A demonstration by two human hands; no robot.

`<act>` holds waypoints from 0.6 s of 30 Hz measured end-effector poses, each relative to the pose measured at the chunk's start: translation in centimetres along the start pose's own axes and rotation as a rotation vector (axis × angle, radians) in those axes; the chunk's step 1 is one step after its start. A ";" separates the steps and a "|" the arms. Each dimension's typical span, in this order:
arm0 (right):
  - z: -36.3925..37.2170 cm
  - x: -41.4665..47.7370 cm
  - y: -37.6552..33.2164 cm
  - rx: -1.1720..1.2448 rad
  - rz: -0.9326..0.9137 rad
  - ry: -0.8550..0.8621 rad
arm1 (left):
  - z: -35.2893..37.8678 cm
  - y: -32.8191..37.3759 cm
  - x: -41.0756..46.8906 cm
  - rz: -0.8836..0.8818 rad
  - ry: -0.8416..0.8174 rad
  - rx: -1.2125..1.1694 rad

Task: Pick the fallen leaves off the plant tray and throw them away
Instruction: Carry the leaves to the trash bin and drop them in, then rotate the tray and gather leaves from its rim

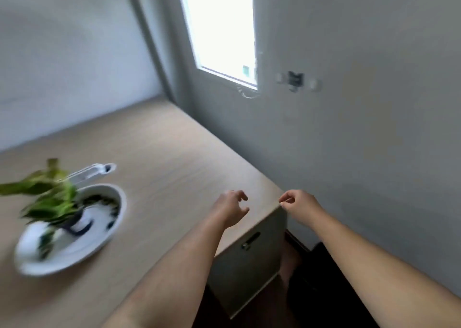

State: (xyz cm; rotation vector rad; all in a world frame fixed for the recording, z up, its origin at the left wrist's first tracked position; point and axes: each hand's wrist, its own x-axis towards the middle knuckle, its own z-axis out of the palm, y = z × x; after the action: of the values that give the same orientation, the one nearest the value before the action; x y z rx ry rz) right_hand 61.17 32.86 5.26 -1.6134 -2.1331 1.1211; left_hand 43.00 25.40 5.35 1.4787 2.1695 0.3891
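Observation:
A white oval plant tray (104, 240) lies on the wooden desk at the left, blurred by motion. A green leafy plant (52, 198) stands in it, and dark leaf bits (102, 200) lie along its far rim. My left hand (230, 208) hovers over the desk's right corner, well right of the tray, fingers curled and apart, holding nothing I can see. My right hand (298, 204) is just past the desk's edge with thumb and forefinger pinched together; whether something small sits between them is too blurred to tell.
The wooden desk (162, 158) runs into a corner of grey walls. A white object (92, 171) lies behind the tray. A cabinet door with a handle (249, 240) is under the desk corner. A bright window (219, 28) is ahead, a wall fitting (295, 80) to its right.

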 end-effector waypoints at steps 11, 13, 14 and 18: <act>20.2 -4.7 -22.7 -0.256 -0.544 -0.412 | -12.4 -24.9 -16.2 -0.510 0.296 -0.076; 23.6 -5.3 -25.7 -0.312 -0.608 -0.451 | -13.5 -29.1 -18.0 -0.563 0.300 -0.070; 25.5 -5.6 -27.1 -0.348 -0.638 -0.468 | -14.0 -31.2 -18.7 -0.580 0.293 -0.064; 32.0 -5.9 -30.8 -0.461 -0.705 -0.520 | -15.8 -38.1 -20.6 -0.594 0.236 -0.025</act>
State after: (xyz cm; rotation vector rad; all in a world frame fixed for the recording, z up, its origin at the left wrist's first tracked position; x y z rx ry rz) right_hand 22.08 10.93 6.41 -0.5584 -3.1037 0.8981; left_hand 10.60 -7.42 4.80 0.7387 2.6404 0.3860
